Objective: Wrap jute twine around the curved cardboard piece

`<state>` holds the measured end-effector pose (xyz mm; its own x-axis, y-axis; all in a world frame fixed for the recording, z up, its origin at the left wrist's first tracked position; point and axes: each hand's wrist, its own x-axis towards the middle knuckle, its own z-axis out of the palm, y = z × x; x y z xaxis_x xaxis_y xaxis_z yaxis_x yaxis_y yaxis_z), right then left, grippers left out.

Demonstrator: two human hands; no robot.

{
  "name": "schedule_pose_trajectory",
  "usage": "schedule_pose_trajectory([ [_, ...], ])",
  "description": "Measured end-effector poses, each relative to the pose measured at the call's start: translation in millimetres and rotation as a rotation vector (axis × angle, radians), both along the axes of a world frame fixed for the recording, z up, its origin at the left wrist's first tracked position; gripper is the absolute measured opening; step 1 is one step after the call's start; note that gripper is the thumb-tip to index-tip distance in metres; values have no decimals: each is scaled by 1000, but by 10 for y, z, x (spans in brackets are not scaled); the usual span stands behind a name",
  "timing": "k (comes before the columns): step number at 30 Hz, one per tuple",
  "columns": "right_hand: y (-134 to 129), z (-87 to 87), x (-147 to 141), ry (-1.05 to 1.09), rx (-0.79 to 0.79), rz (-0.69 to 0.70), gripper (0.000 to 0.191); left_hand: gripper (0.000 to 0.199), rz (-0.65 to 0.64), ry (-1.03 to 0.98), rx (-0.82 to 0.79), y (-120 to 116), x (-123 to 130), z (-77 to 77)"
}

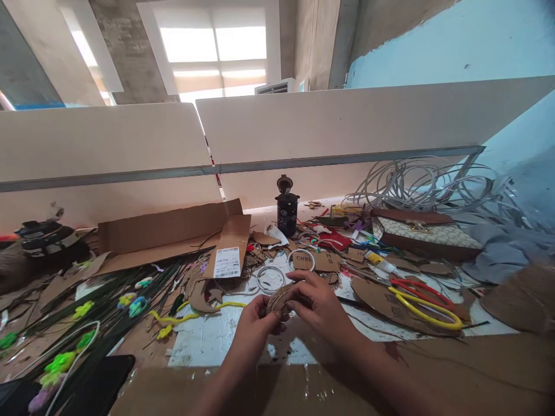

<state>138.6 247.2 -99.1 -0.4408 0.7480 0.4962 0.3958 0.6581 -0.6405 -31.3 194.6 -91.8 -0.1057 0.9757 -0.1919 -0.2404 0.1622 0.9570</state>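
Note:
A curved brown piece (278,299) with ribbed, cord-like rows is between my two hands, above the white part of the table. My left hand (256,321) pinches its left end, thumb along the lower edge. Over its right side, the fingers of my right hand (315,300) are bent, the fingertips meeting the piece. Those fingers cover part of it. Just beyond my hands are a white ring (301,260) and a coil of pale wire (270,279). To the left, a curved cardboard cutout (200,293) lies near a yellow fuzzy strip (191,316).
Scissors (427,303) with red and yellow handles rest on cardboard at right. Behind stand a black lidded cup (287,214) and an open cardboard box (165,234). A handbag (427,234) and coiled clear tubing (403,185) fill the back right. Fuzzy flowers (58,363) lie left.

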Motion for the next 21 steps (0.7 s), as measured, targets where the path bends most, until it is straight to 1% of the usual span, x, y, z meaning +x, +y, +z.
schedule_pose_trajectory([
  [8, 14, 15, 14, 9, -15, -10, 13, 26, -18, 32, 20, -14, 12, -14],
  [15, 27, 70, -8, -3, -151, 15, 13, 28, -68, 74, 32, -8, -8, -23],
  [19, -14, 92, -23, -10, -123, 34, 14, 30, -86, 123, 43, -10, -18, -37],
  [21, -24, 98, -24, -8, -134, 45, 15, 32, -92, 146, 49, -17, -19, -33],
])
